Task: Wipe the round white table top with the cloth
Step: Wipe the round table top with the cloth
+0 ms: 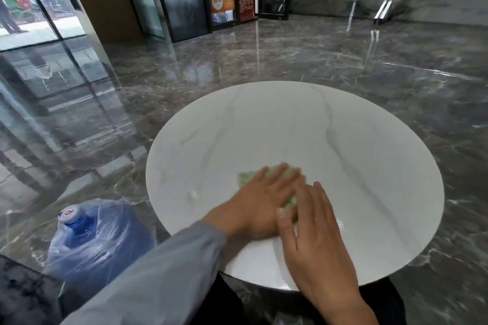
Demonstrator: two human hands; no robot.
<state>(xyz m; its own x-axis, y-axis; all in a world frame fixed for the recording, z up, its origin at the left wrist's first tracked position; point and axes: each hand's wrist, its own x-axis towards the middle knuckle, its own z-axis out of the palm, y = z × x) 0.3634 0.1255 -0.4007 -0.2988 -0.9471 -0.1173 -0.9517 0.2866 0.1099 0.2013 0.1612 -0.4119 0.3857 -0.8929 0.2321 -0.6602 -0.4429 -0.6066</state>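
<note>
The round white table top (356, 140) with faint grey veins fills the lower middle of the head view. A pale green cloth (247, 177) lies flat on its near-left part, mostly covered. My left hand (264, 200) presses flat on the cloth with straight fingers, blurred by motion. My right hand (314, 235) lies flat beside it, its fingers straight and its thumb touching the cloth's near edge and the left hand.
A large blue water bottle (97, 240) wrapped in clear plastic stands on the floor left of the table. Glossy dark marble floor (317, 55) surrounds the table. Glass doors (184, 2) and windows line the far wall.
</note>
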